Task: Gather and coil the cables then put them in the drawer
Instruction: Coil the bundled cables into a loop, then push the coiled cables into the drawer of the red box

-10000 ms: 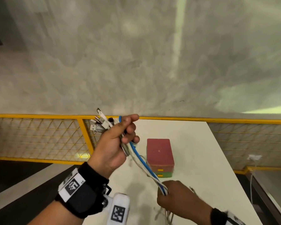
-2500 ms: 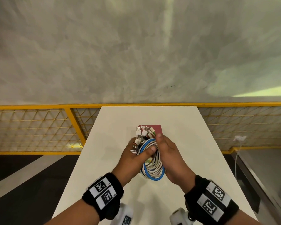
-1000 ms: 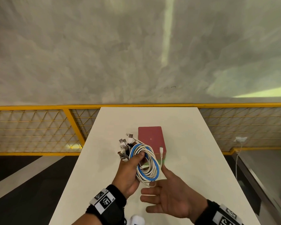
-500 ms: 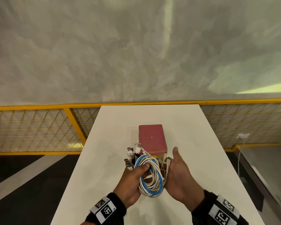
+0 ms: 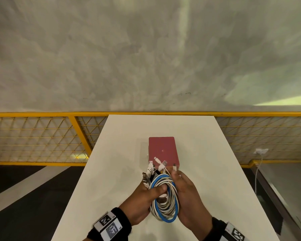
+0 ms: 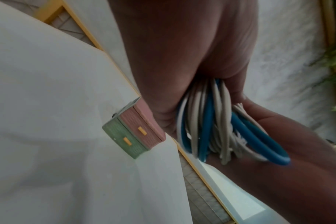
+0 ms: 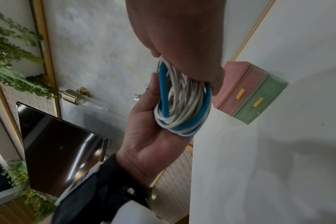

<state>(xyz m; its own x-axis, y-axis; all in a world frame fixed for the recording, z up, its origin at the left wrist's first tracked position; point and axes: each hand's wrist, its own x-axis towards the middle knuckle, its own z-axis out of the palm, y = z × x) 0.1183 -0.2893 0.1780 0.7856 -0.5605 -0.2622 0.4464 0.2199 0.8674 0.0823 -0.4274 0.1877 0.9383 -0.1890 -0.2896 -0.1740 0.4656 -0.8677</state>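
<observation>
Both hands are holding one coil (image 5: 164, 200) of white and blue cables above the near part of a white table (image 5: 120, 153). The left hand (image 5: 142, 202) is gripping the coil's left side, its thumb (image 5: 159, 189) lying across the strands and passing into the loop. The right hand (image 5: 186, 197) is closing against the coil's right side, with its fingers curling round the strands; in the right wrist view the bundle (image 7: 180, 98) is sitting between the two palms. The hands are thus standing close together, parted only by the coil. The plugs (image 5: 156, 168) are sticking up and forward from the top of the coil, fanning out over the near edge of the drawer box (image 5: 162, 150).

The box is standing on the table just beyond the hands. It is showing a pink drawer (image 6: 142, 125) above a green drawer (image 6: 125, 141), each with a yellow pull, and both are sitting flush with the front. A yellow mesh fence (image 5: 33, 136) is running behind the table, below a grey wall (image 5: 146, 58).
</observation>
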